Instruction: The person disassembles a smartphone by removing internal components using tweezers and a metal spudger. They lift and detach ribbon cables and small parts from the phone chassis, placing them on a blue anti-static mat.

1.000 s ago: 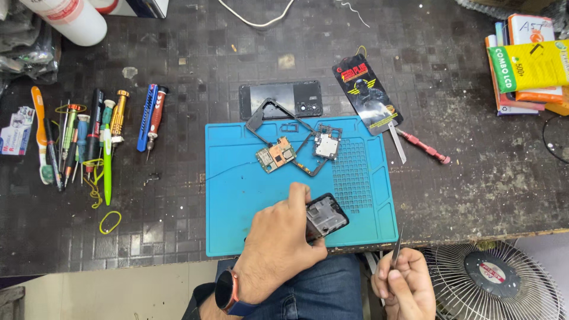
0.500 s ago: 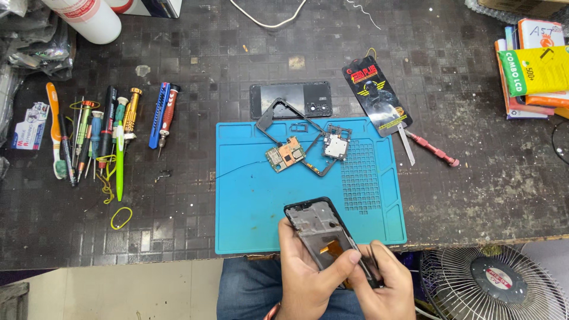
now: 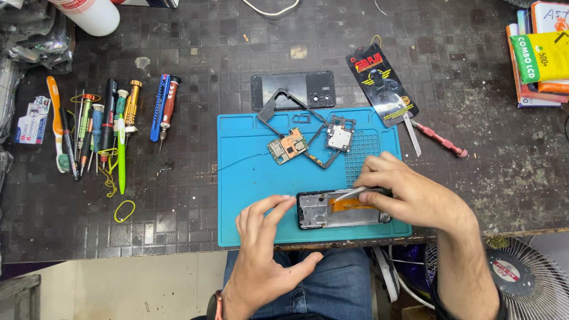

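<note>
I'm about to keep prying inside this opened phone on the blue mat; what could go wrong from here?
1. The tweezers in the right hand sit right at the orange flex cable; a slip could tear it.
2. The opened phone lies near the blue mat's front edge, steadied only by left hand fingertips; it might slide off.
3. The loose circuit board lies close enough to get knocked.

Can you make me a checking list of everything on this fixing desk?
Surface: dark tiled table with a blue mat.
Job's things: opened phone lying on the mat; tweezers over it.
Clutter: circuit boards, frame, back cover, screwdrivers, boxes.
Hands: left hand touches the phone's end; right hand grips the tweezers.
Cables: white cable at the far edge.
Surroundings: fan by the table.
</note>
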